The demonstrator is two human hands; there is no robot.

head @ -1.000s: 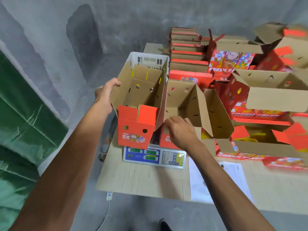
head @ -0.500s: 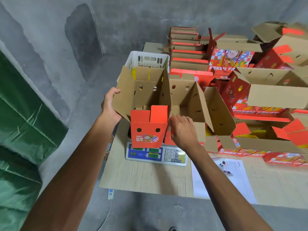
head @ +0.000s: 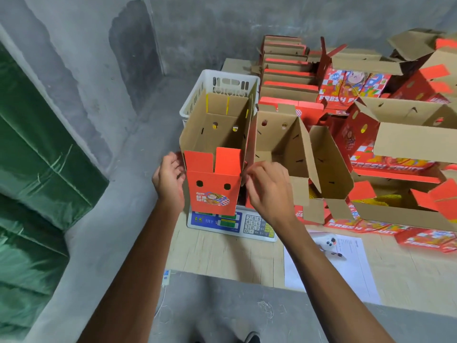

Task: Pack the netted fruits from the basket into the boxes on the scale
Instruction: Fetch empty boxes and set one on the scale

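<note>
Hands [head: 170, 179] now nearer box [head: 212, 191] front.

green tarpaulin [head: 37, 169], printed paper sheet [head: 346, 263], grey concrete wall [head: 222, 26]

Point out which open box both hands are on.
The left box above the scale, red end panel facing the camera; left hand and right hand flank it.
</note>
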